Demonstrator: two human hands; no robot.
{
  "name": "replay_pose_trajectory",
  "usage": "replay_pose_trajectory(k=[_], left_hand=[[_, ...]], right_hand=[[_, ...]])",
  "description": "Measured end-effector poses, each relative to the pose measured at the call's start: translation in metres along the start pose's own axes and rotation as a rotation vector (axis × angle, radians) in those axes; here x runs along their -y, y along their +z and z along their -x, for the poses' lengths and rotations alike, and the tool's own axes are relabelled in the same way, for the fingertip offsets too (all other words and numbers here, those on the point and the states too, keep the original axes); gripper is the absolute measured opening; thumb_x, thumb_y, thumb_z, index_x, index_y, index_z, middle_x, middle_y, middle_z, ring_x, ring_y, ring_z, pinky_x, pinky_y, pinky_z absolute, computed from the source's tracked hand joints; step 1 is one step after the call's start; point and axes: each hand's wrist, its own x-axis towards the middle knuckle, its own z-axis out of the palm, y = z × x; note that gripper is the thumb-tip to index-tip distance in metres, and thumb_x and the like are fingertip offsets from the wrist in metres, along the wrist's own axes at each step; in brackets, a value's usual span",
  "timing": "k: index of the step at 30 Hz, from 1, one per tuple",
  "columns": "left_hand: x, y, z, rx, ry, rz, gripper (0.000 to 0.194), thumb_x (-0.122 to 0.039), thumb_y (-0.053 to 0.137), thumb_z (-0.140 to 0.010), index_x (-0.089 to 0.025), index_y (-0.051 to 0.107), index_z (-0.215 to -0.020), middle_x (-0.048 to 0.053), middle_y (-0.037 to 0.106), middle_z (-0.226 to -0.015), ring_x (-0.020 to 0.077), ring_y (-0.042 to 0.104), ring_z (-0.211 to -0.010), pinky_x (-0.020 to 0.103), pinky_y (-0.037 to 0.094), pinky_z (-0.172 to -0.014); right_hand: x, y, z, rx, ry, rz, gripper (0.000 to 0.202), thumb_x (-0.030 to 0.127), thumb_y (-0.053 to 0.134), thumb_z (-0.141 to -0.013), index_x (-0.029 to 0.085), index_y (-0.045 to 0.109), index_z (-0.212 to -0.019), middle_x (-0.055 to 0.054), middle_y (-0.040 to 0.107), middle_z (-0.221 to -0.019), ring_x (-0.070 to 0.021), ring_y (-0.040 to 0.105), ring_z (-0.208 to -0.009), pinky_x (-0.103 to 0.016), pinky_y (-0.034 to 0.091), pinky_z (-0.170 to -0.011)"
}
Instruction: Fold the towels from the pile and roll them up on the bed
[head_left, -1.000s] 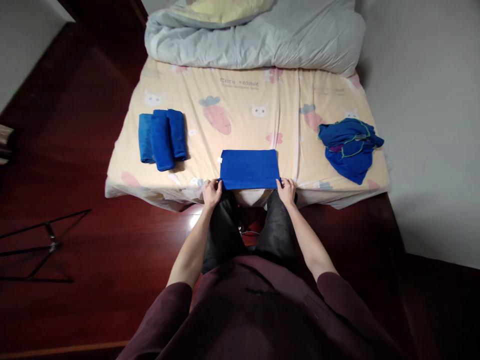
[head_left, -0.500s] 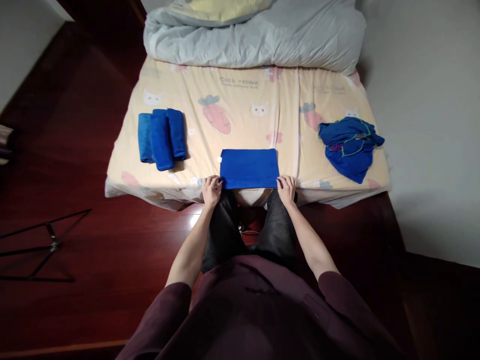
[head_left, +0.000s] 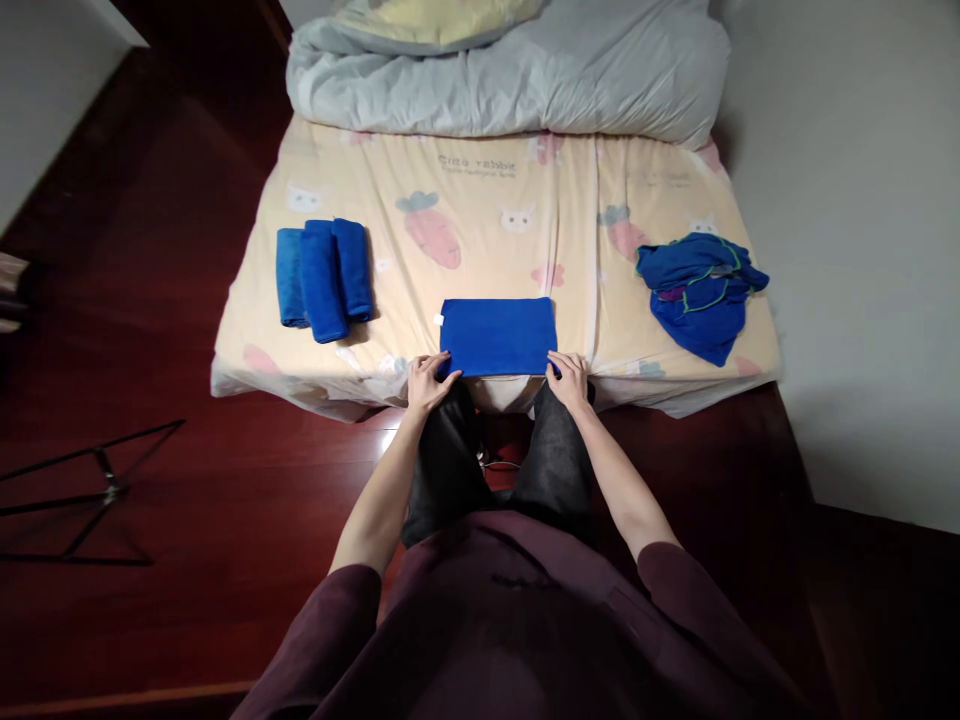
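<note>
A blue towel (head_left: 498,335) lies flat as a rectangle at the near edge of the bed, with a small white tag at its left side. My left hand (head_left: 428,383) rests on its near left corner, fingers on top and thumb spread away along the near edge. On the near right corner is my right hand (head_left: 570,381), its fingertips on the cloth and its thumb apart from them. Left of the towel, rolled blue towels (head_left: 324,280) lie side by side. A crumpled heap of blue cloths (head_left: 701,295) with green edging sits to the right.
The bed (head_left: 480,230) has a cream sheet printed with carrots and rabbits. A grey quilt (head_left: 510,85) is bunched at its far end. Black tripod legs (head_left: 97,495) stand on the dark red floor at left. A pale wall (head_left: 847,250) rises on the right.
Both hands have shifted slightly inward along the near edge, and their thumbs have spread from the fingers. The towel and the other cloths have stayed in place.
</note>
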Motion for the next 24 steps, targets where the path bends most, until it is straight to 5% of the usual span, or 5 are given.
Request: replay_pose_trajectory(k=[6,14,24], left_hand=[[0.0049,0.0009,-0.0015,0.054,0.022,-0.047,0.059,-0.035,0.078,-0.082,-0.023,0.066,-0.138,0.009,0.069,-0.14,0.0363,0.055,-0.128,0.053,0.042,-0.114],[0.0052,0.0004,-0.0009,0.039,0.042,0.034,0.047,-0.025,0.064,-0.088,-0.022,0.068,-0.135,0.008,0.07,-0.139,0.0326,0.056,-0.127,0.052,0.043,-0.114],[0.0066,-0.0003,-0.0016,0.02,0.01,0.098,0.049,-0.013,0.05,-0.092,-0.023,0.066,-0.137,0.011,0.072,-0.124,0.0306,0.055,-0.126,0.051,0.045,-0.114]], right_hand=[[-0.0022,-0.0031,0.0015,0.029,-0.04,-0.029,0.043,0.042,0.071,-0.093,0.021,0.073,-0.131,-0.011,0.071,-0.138,-0.0331,0.061,-0.125,-0.054,0.044,-0.114],[-0.0057,-0.0014,0.0011,0.05,-0.022,-0.041,0.043,0.018,0.063,-0.09,0.02,0.072,-0.132,-0.009,0.071,-0.138,-0.0317,0.06,-0.127,-0.053,0.045,-0.112],[-0.0088,0.0005,-0.0017,0.024,-0.036,-0.122,0.044,0.01,0.052,-0.092,0.021,0.071,-0.13,-0.008,0.071,-0.138,-0.0269,0.059,-0.134,-0.05,0.043,-0.118]])
